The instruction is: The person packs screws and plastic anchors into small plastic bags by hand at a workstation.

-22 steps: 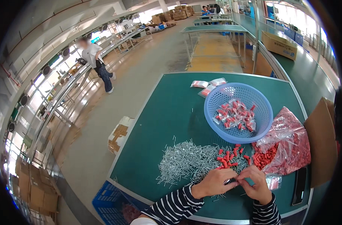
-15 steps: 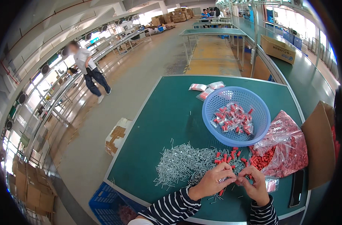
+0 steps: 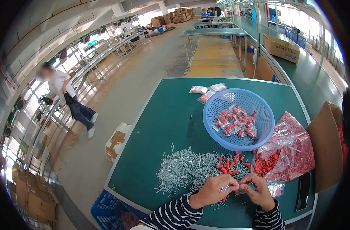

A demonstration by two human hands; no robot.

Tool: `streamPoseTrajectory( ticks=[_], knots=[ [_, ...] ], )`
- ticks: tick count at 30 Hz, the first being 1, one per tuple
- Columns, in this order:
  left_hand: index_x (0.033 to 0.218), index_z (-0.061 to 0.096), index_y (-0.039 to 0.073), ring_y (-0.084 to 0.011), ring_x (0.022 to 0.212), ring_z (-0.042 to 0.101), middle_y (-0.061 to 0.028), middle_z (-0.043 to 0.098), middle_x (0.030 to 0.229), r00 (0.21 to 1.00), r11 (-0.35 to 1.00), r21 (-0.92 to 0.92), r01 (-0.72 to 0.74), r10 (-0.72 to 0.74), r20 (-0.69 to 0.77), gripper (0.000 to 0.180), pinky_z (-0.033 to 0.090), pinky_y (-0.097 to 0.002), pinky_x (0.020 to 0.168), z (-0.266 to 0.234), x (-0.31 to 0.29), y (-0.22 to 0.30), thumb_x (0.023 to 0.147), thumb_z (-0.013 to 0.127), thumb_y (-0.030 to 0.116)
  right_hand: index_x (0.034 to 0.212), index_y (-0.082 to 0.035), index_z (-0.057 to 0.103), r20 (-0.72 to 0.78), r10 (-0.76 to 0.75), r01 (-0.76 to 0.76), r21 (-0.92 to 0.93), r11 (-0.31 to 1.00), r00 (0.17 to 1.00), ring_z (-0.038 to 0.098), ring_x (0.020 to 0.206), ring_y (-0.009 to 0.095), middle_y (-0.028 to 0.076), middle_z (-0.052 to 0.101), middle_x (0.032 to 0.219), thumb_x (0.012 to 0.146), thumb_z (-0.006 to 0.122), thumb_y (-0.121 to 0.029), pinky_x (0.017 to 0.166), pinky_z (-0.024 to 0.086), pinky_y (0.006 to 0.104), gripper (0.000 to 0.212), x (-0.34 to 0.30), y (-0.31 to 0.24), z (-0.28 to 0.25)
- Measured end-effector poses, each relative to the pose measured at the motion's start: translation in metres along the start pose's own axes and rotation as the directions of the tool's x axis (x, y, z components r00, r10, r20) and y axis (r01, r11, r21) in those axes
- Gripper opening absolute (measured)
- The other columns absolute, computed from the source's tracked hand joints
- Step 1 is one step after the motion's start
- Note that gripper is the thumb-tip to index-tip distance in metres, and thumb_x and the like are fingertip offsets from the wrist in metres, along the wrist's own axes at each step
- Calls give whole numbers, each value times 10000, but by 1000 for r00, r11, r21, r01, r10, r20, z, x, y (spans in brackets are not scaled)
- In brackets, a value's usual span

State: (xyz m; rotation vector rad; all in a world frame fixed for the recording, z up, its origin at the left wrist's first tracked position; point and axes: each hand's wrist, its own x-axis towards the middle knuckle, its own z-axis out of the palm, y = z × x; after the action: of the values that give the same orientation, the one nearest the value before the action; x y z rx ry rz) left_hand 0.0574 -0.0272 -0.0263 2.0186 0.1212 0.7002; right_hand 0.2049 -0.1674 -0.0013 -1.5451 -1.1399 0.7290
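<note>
My left hand (image 3: pixel 214 190) is closed, and a few silver screws (image 3: pixel 224 188) show between its fingers. Close against it, my right hand (image 3: pixel 259 191) pinches with thumb and forefinger. Their fingertips meet over something small and perhaps clear, too hidden to make out. Just left of and beyond the hands spreads a large heap of thin silver screws (image 3: pixel 182 168). Red plastic plugs (image 3: pixel 228 165) lie loose at its right side. Beside my right wrist lies a small clear bag (image 3: pixel 276 189) with pale contents.
A blue perforated basket (image 3: pixel 206 126) holds small bags with red pieces. Three filled packets (image 3: pixel 199 89) lie behind it. To its right are a big clear bag of red plugs (image 3: pixel 292 153), a dark phone (image 3: pixel 303 191) and a cardboard box (image 3: pixel 324 145). A person (image 3: pixel 69 96) walks at left.
My hands stay together at nearly the same place, with fingers slightly shifted. The walking person has moved left and nearer. The whole view has shifted a little.
</note>
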Motion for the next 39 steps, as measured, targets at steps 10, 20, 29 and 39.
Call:
streamPoseTrajectory(
  ticks=[10,20,29,39],
  knots=[
    [966,662,16,-94,744,598,-24,643,819,937,887,-413,206,-301,-178,122,478,-265,670,-4,-3,-6,936,646,133,749,-19,573,-2,-165,125,657,744,986,547,726,153,74,584,782,810,686,-120,674,430,252,164,-19,5,-15],
    [996,694,24,-204,797,636,-93,659,875,974,993,27,111,-103,-202,147,498,-298,739,-6,-3,-8,866,695,93,911,0,587,-129,-348,315,-223,923,929,569,875,158,62,601,885,845,682,-7,760,462,295,116,18,6,2],
    [1077,690,17,-170,854,614,-83,645,951,996,990,-110,83,-86,-15,243,478,-273,751,1,9,-2,834,681,19,974,-9,599,-139,-132,140,46,989,981,636,896,182,95,660,957,910,625,-24,813,486,304,71,-5,13,-1],
    [912,700,43,-230,724,633,-99,655,850,987,997,71,-43,53,-149,145,514,-305,649,-1,2,-2,780,761,32,965,2,643,-62,-172,167,-73,983,983,644,803,192,92,669,883,877,678,-61,713,497,298,113,1,7,6]
  ],
)
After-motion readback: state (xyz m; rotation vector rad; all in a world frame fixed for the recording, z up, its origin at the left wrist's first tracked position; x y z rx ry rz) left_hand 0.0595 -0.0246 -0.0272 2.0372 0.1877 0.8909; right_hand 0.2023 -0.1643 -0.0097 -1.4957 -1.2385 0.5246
